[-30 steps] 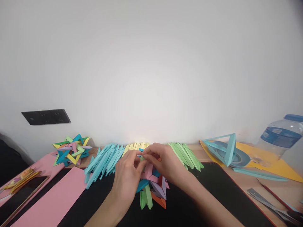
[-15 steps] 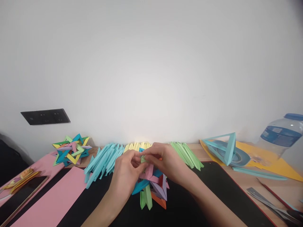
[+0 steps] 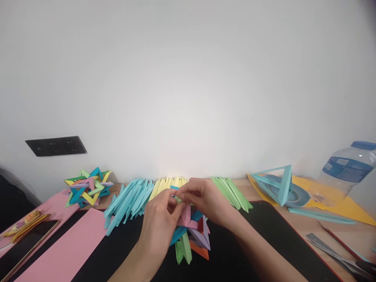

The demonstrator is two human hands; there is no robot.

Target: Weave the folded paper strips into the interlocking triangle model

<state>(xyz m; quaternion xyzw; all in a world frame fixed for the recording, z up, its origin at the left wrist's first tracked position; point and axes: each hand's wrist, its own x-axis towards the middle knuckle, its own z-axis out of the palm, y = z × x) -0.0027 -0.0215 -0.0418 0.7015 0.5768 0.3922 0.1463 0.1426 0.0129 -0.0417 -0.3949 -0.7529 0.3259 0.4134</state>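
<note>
A multicoloured folded-paper model (image 3: 196,226), built from pink, blue, purple, orange and green strips, is held over the black mat (image 3: 126,250). My left hand (image 3: 161,217) pinches the top of the model from the left, thumb and fingers together. From the right, my right hand (image 3: 202,196) has its fingertips closed on the same spot, meeting those of the left. A bit of light green paper shows between the fingers; the joint itself is mostly hidden. Green folded ends (image 3: 183,248) hang down at the model's front.
Blue strips (image 3: 129,201), yellow strips (image 3: 167,184) and green strips (image 3: 230,192) lie along the wall. A paper star (image 3: 89,186) stands left, above pink paper (image 3: 64,246) and a phone (image 3: 29,243). Rightward are a blue tape roll (image 3: 301,196), scissors (image 3: 331,250) and a bottle (image 3: 346,168).
The paper model has shifted slightly right and turned a little in my grip. My left hand has moved slightly right, while both hands stay pinched at the top.
</note>
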